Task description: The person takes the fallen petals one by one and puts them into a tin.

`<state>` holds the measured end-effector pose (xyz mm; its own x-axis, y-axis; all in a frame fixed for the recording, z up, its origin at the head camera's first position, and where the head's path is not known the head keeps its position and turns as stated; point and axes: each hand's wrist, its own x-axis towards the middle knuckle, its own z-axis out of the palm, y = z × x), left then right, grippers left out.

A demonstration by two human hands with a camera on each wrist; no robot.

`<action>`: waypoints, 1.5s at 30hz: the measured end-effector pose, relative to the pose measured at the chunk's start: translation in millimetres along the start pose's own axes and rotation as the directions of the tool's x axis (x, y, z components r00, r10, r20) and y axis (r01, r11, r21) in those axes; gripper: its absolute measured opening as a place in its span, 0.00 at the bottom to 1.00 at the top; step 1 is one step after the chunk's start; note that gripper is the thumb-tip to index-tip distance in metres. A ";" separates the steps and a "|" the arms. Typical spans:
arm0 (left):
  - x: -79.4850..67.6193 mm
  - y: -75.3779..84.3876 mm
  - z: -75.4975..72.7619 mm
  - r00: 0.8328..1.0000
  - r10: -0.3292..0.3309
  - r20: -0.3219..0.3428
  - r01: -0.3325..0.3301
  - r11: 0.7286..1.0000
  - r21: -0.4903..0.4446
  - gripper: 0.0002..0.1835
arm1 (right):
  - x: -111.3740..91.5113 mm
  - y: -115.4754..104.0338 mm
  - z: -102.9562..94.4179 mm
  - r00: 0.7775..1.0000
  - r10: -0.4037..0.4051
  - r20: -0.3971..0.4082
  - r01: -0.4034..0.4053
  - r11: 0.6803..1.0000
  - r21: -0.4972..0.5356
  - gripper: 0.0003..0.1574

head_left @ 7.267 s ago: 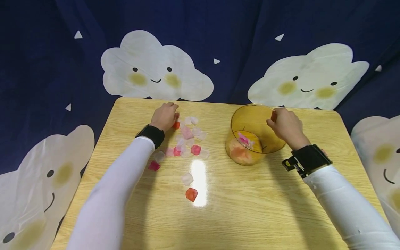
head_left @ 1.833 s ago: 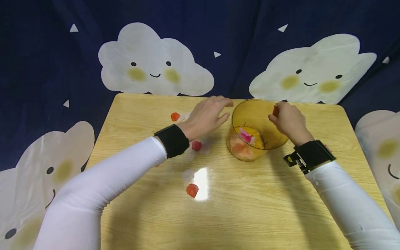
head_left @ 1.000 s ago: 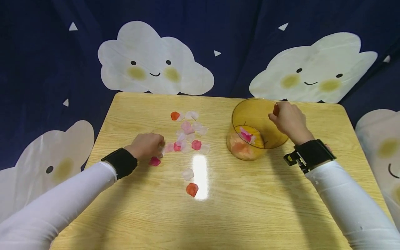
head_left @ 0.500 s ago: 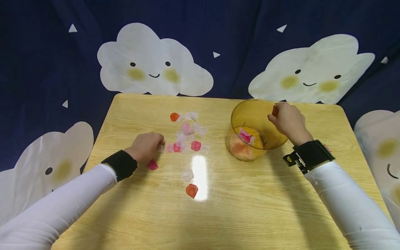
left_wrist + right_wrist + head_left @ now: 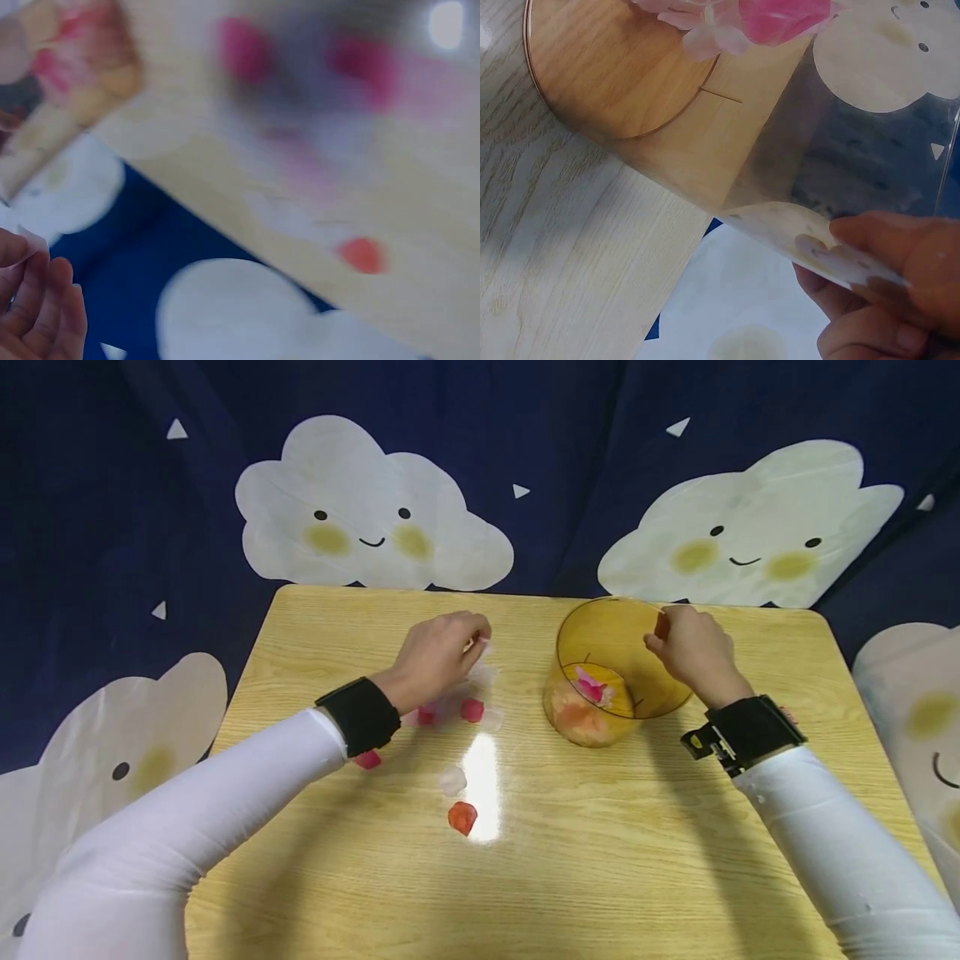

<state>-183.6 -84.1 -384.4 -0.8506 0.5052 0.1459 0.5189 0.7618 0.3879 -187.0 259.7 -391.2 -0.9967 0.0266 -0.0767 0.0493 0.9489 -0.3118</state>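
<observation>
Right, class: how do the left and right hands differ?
The left hand pinches a pale petal; the right hand grips the see-through tub. The left hand hangs over loose petals; the right hand is at the tub's rim. Both wear black wrist straps.

Wooden table [image 5: 570,860], scattered pink and red petals [image 5: 472,709], amber container [image 5: 621,653]

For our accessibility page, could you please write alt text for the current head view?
A person's left hand pinches a pale petal above scattered petals on a wooden table, while the right hand holds a yellow see-through container with pink petals inside. Behind is cloud-patterned cloth.
</observation>
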 end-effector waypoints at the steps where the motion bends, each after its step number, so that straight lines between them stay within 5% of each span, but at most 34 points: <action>1: 6.1 9.4 -0.4 1.000 0.023 -0.018 -0.023 1.000 -0.010 0.09 | 0.0 0.5 -0.1 1.000 -0.001 0.000 0.001 1.000 0.001 0.15; 7: 34.5 57.0 5.9 0.985 0.153 -0.082 -0.157 0.987 -0.034 0.09 | 0.7 1.7 -0.4 1.000 0.002 0.000 -0.002 1.000 0.003 0.16; 13: 48.4 85.7 20.6 0.966 0.257 -0.022 -0.256 0.966 0.044 0.10 | 0.9 0.8 0.0 1.000 0.003 0.003 -0.003 1.000 0.003 0.16; 21: 52.6 98.7 35.8 0.958 0.246 0.144 -0.260 0.961 0.088 0.12 | -0.2 0.9 -0.1 1.000 0.001 -0.015 -0.001 1.000 0.006 0.15; 25: 52.2 100.2 36.6 0.957 0.232 0.173 -0.248 0.966 0.076 0.16 | 0.3 1.2 -0.5 1.000 0.001 -0.013 -0.001 1.000 0.005 0.16; 31: 45.7 92.0 26.4 0.965 0.248 0.081 -0.246 0.969 -0.030 0.15 | 1.1 1.4 -1.0 1.000 0.008 0.003 -0.008 1.000 0.005 0.16; 37: 28.3 64.6 17.0 0.980 0.195 -0.051 -0.199 0.974 -0.105 0.12 | 0.9 1.3 -0.4 1.000 0.000 -0.005 0.000 1.000 -0.003 0.16; 45: -16.7 9.3 22.2 0.999 0.040 0.020 -0.038 0.994 -0.100 0.12 | 0.6 1.4 -0.8 1.000 0.003 0.000 -0.003 1.000 -0.002 0.16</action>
<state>-162.7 -76.5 -403.4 -0.8271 0.5435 0.1434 0.5400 0.6976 0.4708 -187.5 261.3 -390.9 -0.9965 0.0295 -0.0782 0.0524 0.9495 -0.3095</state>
